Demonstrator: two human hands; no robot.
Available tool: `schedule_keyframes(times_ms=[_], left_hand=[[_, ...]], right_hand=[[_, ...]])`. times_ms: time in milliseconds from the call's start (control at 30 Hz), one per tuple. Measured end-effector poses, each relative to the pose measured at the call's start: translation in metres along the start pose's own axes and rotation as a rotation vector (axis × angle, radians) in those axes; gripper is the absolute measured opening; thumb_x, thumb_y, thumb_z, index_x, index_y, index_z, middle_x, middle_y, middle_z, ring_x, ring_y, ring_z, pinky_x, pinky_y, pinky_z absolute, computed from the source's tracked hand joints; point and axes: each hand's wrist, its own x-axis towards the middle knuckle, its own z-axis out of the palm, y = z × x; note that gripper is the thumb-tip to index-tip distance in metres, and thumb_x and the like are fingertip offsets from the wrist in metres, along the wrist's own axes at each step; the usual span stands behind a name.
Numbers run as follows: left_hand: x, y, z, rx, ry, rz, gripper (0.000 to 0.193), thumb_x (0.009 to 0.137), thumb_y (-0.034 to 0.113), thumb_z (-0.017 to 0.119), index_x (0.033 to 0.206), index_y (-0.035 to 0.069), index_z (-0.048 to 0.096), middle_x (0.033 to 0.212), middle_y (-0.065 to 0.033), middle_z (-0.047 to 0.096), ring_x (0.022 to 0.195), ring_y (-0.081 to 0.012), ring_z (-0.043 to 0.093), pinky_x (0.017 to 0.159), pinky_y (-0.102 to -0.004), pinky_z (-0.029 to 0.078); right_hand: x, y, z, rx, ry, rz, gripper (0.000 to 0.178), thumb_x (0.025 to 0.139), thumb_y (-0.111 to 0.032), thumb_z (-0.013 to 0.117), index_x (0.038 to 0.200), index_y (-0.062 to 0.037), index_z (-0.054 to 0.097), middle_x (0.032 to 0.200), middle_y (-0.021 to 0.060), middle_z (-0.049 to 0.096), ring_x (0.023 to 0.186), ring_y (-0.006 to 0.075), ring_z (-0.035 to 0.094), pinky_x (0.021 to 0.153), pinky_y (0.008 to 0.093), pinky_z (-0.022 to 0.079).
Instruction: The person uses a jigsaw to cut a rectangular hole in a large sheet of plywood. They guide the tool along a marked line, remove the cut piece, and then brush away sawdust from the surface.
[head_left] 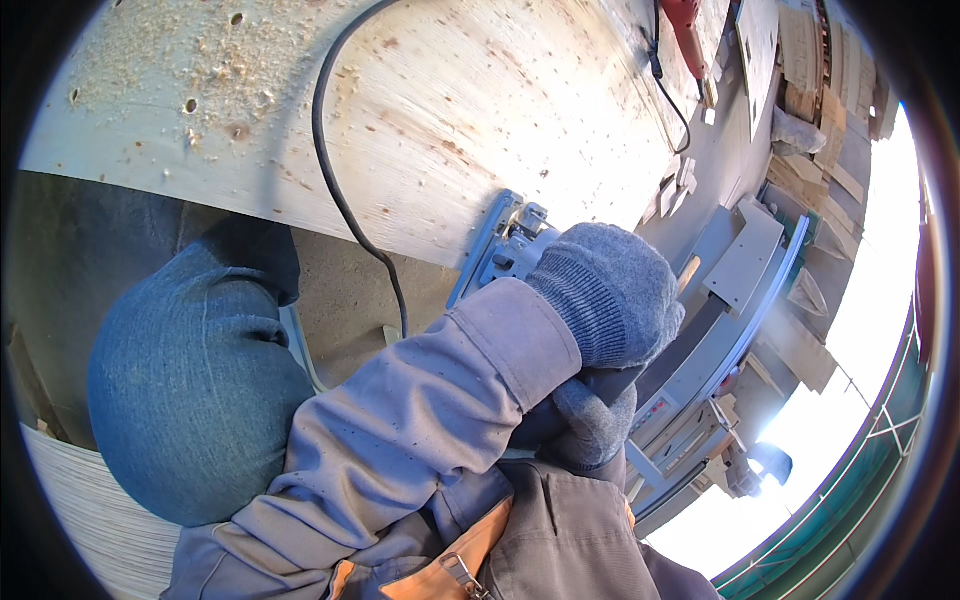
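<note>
My left hand (610, 295), in a grey knit glove, reaches across from the lower left and is closed around the body of a power tool (510, 245). The tool has a flat blue-grey metal base plate, and its exact kind is hidden by the gloves. Its base is at the edge of a large pale plywood board (430, 130). Just below the left, my right hand (595, 425), also gloved, is curled around a dark part of the same tool. Most of its forearm is hidden behind my jacket. A black cord (330, 170) loops over the board and passes behind my left sleeve.
Wood chips (225, 90) and several drilled holes mark the board's left side. A red power tool (686, 35) with its cord lies at the far right. Beyond stands a grey-blue machine (745, 260) among wood offcuts (825, 170). My bent knee (200, 390) is left, below the board.
</note>
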Motion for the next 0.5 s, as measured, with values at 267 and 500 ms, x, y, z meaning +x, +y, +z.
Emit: schedule_keyframes(times_ms=[267, 500], left_hand=[[0.000, 0.000, 0.006, 0.019, 0.046, -0.004, 0.036, 0.098, 0.040, 0.063, 0.091, 0.010, 0.081, 0.084, -0.0177, 0.075, 0.079, -0.0314, 0.076, 0.078, -0.0472, 0.062], [0.007, -0.003, 0.006, -0.015, -0.037, -0.040, 0.037, 0.099, 0.041, 0.062, 0.092, 0.010, 0.081, 0.085, -0.0171, 0.076, 0.082, -0.0315, 0.076, 0.081, -0.0470, 0.061]], right_hand=[[0.001, -0.001, -0.001, 0.034, -0.015, -0.011, 0.061, 0.079, -0.008, 0.081, 0.135, 0.0008, 0.061, 0.128, 0.0148, 0.068, 0.110, 0.0314, 0.069, 0.096, 0.0454, 0.058], [0.003, -0.008, 0.006, 0.029, -0.020, 0.019, 0.060, 0.078, -0.010, 0.081, 0.134, 0.0010, 0.061, 0.127, 0.0150, 0.069, 0.109, 0.0309, 0.069, 0.095, 0.0453, 0.059]])
